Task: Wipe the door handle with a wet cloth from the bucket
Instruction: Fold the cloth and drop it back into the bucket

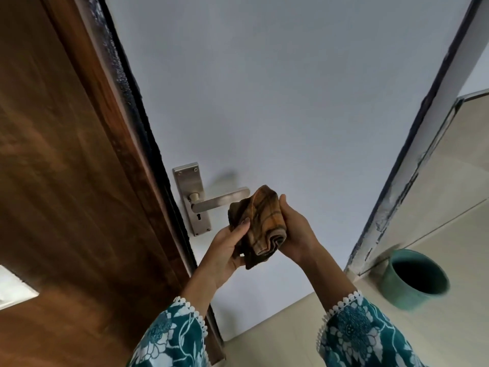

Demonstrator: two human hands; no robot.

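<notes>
Both our hands close on the folded cloth (258, 223), left hand (229, 250) and right hand (295, 229) each in a tight grip, just beside the free end of the door handle (217, 201); the bucket (412, 279) stands on the floor near the door's right edge.

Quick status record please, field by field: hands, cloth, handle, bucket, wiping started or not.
left hand: gripping the cloth from the left
right hand: gripping the cloth from the right
cloth: brown checked, bunched, held by both hands just right of the lever's tip
door handle: steel lever on a plate, horizontal
bucket: teal, on the floor, lower right
wiping: cannot tell; contact with the lever unclear
</notes>
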